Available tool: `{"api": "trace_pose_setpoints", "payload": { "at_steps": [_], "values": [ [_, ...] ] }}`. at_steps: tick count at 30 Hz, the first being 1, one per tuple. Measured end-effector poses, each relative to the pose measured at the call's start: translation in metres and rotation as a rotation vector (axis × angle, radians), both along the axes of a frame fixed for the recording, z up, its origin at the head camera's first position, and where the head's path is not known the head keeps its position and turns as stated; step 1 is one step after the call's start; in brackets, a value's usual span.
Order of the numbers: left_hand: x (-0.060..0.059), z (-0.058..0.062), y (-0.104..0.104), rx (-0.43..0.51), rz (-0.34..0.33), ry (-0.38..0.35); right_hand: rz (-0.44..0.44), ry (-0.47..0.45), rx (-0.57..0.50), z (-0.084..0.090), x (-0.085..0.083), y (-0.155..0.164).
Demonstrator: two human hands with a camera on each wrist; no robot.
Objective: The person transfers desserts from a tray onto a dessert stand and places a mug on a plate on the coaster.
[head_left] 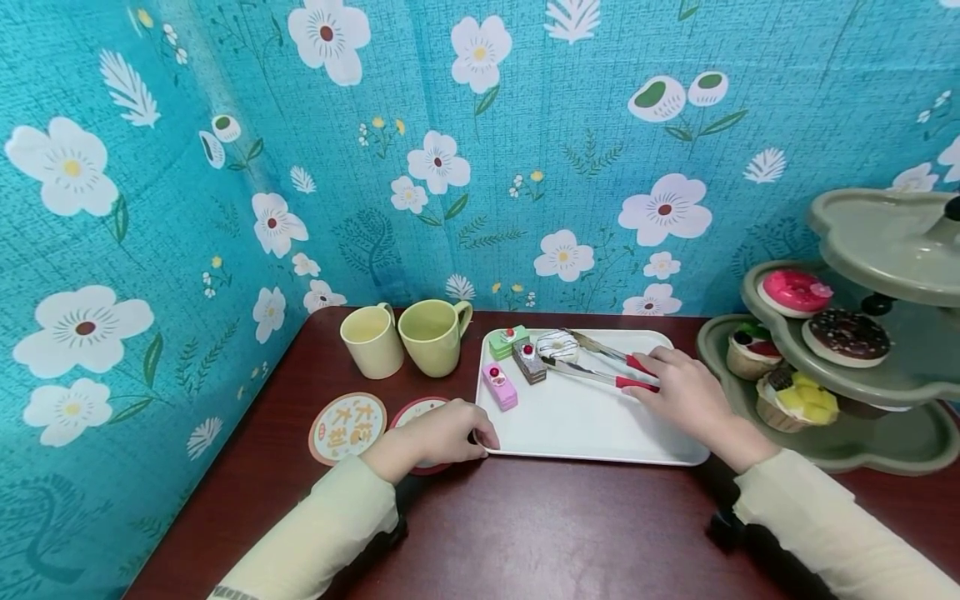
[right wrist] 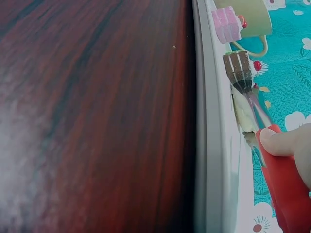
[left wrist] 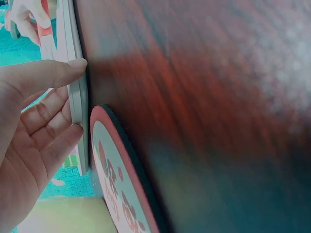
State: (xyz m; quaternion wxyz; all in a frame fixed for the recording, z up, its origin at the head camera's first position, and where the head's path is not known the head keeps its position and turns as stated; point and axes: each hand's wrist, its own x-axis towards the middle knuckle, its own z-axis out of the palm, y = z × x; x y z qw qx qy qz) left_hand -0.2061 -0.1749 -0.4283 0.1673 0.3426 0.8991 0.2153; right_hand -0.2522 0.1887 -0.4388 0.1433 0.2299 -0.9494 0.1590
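My left hand (head_left: 450, 433) grips the near left corner of the white tray (head_left: 585, 429), fingertips on its rim. My right hand (head_left: 690, 392) holds food tongs (head_left: 592, 373) with red grips, low over the tray. The tong tips lie on either side of a white donut (head_left: 558, 345) with dark stripes; whether they squeeze it I cannot tell. Left of the donut, on the tray, are a brown cake slice (head_left: 529, 362), a green cake slice (head_left: 504, 344) and a pink cake slice (head_left: 500, 387), each topped with a red piece. The right wrist view shows the red handle (right wrist: 286, 194) under my thumb.
Behind the coasters stand a cream mug (head_left: 372, 346) and a green mug (head_left: 431, 342). A round coaster (head_left: 347, 427) lies left; another coaster (head_left: 408, 412) is partly under my left hand. At right, a tiered stand (head_left: 832, 450) bears donuts and cupcakes. Patterned blue cloth (head_left: 525, 158) hangs behind.
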Motion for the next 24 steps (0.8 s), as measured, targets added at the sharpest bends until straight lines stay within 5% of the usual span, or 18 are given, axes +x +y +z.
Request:
{"api": "trace_pose_setpoints", "payload": {
  "at_steps": [24],
  "values": [
    [0.002, 0.000, 0.001, 0.006, -0.002, 0.017, -0.028, 0.079, -0.011, 0.014, 0.029, 0.035]
  ]
}}
